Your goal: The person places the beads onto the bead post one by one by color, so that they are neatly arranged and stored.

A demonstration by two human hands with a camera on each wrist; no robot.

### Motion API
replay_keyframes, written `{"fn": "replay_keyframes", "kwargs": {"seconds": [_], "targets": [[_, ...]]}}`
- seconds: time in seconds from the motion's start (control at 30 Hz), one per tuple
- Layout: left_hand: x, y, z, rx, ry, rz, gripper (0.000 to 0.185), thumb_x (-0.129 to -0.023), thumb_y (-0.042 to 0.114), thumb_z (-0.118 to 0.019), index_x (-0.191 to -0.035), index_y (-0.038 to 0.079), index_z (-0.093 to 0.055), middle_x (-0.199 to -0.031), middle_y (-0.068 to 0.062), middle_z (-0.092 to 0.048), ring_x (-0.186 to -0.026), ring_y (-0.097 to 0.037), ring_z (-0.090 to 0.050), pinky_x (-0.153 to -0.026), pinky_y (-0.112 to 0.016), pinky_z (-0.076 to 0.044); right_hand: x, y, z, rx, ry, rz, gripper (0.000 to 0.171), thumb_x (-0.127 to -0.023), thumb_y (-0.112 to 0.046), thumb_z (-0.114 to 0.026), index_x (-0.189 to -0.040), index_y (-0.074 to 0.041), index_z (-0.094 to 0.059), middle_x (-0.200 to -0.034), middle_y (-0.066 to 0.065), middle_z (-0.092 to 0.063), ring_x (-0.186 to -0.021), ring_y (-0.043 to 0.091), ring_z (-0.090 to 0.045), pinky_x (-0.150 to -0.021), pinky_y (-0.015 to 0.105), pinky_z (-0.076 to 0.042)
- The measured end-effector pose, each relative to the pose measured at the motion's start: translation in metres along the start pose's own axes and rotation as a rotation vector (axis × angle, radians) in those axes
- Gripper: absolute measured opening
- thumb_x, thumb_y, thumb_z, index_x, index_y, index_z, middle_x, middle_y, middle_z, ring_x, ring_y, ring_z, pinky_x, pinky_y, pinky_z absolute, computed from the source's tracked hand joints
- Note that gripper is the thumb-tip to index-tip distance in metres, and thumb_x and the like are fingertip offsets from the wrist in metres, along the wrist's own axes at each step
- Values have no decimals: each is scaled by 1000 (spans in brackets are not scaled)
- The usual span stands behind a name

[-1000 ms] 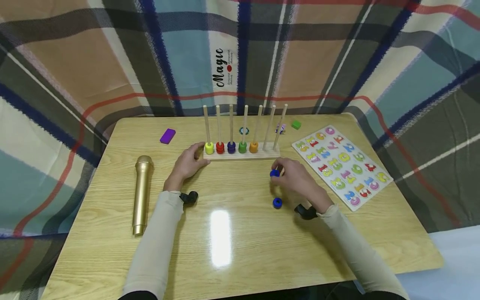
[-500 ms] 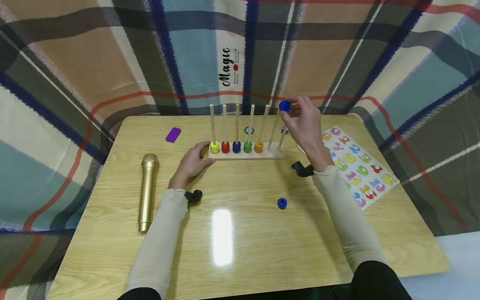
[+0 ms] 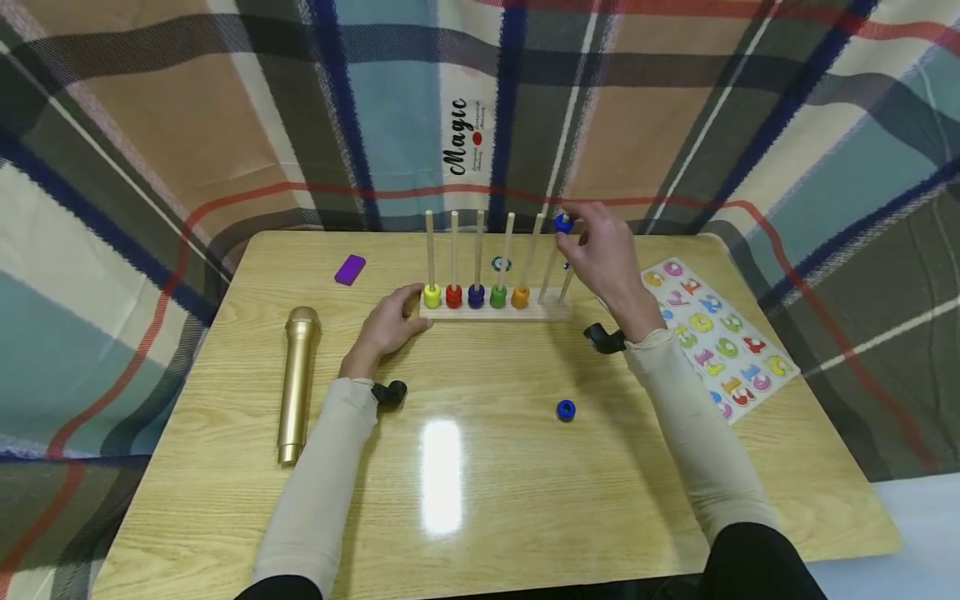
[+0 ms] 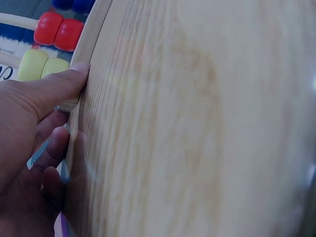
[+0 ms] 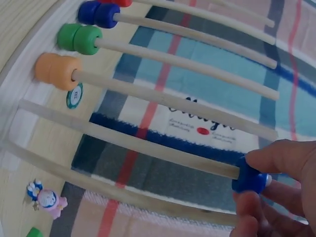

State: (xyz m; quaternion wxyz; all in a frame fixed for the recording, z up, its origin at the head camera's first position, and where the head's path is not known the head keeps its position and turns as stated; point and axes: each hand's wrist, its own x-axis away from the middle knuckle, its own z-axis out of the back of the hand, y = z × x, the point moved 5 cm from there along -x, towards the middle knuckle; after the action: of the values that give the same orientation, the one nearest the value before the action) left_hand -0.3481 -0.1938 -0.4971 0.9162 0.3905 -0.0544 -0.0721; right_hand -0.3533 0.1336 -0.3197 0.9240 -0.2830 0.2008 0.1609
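Observation:
A wooden peg rack stands at the table's far middle, with yellow, red, dark blue, green and orange beads low on its first five pegs. My right hand pinches a blue bead at the top of the sixth peg, the peg's tip inside the bead. The seventh peg is bare. My left hand grips the rack's left end, thumb on its edge. A second blue bead lies loose on the table, near the front of my right forearm.
A gold microphone lies at the left of the wooden table. A purple block sits at the far left, a number puzzle board at the right. A teal ring and a small figure lie behind the rack. Plaid cloth surrounds the table.
My right hand lifted a blue bead from the table up to the rack, then lowered it onto the sixth peg's tip. The left hand kept holding the rack's end.

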Motion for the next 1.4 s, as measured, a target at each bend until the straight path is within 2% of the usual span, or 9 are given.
{"fn": "replay_keyframes", "kwargs": {"seconds": [0.17,0.3,0.4,0.57,0.73,0.93,1.03,1.27,1.4], "targets": [[-2,4,0,-1,15,-1,73,-101,23,-76,-164,11,-42,-106,-15,-53,-92,-30,-47,-79,-43,-38,17,0,13,-45,87,37,59,-100,-19,-74,-155,-8,-54,-131,18,-64,-76,28,-64,-68,37,-47],[-4,7,0,-6,-7,-2,73,-102,24,-76,-165,12,-41,-106,-14,-53,-93,-29,-48,-80,-42,-38,66,0,19,-60,164,116,39,-100,-14,-72,-136,-2,-67,-119,18,-67,-69,26,-60,-60,33,-44],[-4,9,2,-11,-11,-7,74,-102,24,-76,-165,12,-40,-111,-17,-55,-98,-32,-50,-85,-47,-41,115,4,3,-7,-8,86,30,-99,-22,-75,-122,-3,-72,-101,13,-70,-63,19,-54,-55,30,-42],[-2,8,10,-19,-9,-9,75,-102,23,-75,-166,11,-38,-127,-24,-59,-111,-38,-54,-98,-57,-44,189,16,-39,94,-437,-55,52,-95,-46,-80,-129,-8,-68,-101,4,-72,-70,10,-58,-58,31,-48],[-1,4,13,0,-12,3,75,-103,23,-73,-167,12,-36,-132,-26,-58,-115,-39,-54,-102,-60,-44,215,14,-59,57,-438,-29,31,-96,-35,-81,-115,-12,-72,-97,-1,-67,-72,8,-56,-61,29,-49],[0,-2,9,-3,-23,8,75,-103,25,-73,-168,12,-36,-132,-27,-58,-115,-40,-53,-103,-61,-43,190,12,-52,11,-357,-32,33,-92,-23,-85,-119,-9,-73,-102,2,-69,-72,9,-57,-60,27,-48],[1,-3,8,-8,-21,8,75,-103,25,-72,-167,11,-36,-131,-26,-58,-114,-39,-53,-103,-60,-43,156,11,-37,-16,-289,-31,35,-92,-17,-84,-123,-5,-72,-111,10,-71,-74,14,-61,-61,29,-49],[1,-3,2,-3,-32,5,74,-104,25,-72,-168,12,-36,-128,-26,-58,-111,-39,-53,-100,-59,-44,63,11,6,-59,37,24,33,-98,-15,-79,-130,-6,-74,-119,14,-70,-73,25,-66,-61,35,-45],[0,-2,-4,5,-37,-5,75,-104,25,-73,-168,12,-36,-136,-28,-58,-119,-42,-56,-105,-62,-44,29,10,16,-79,98,20,32,-101,-17,-76,-131,-7,-73,-121,14,-69,-77,26,-67,-66,35,-45]]}}
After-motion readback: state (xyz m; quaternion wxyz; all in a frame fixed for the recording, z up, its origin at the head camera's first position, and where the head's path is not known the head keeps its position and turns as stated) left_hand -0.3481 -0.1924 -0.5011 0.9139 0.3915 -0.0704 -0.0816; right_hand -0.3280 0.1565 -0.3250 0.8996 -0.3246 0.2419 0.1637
